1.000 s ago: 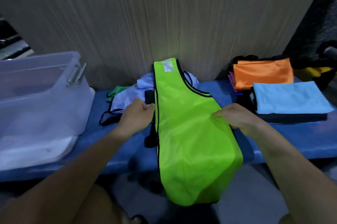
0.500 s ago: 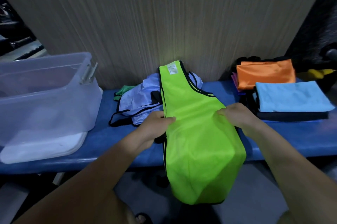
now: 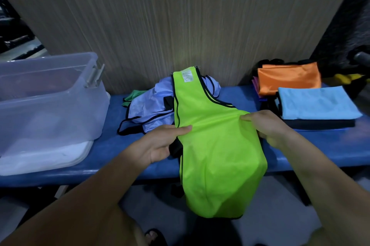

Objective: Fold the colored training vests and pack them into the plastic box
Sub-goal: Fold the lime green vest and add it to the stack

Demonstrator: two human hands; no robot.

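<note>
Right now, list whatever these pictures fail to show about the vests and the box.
Head view only:
- Translucent plastic box: contents only a pale blur through the cloudy wall; left side cut off by the frame edge.
- Lime-green vest: white label print too small to read.
- Green vest: mostly buried under the crumpled lavender vest.
- Folded pile under the light-blue vest: count unclear in shadow.

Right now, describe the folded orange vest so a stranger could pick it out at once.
Follow the blue bench to its right end by the wall. There the folded orange vest lies behind the folded light blue one, the only orange fabric there.
</note>
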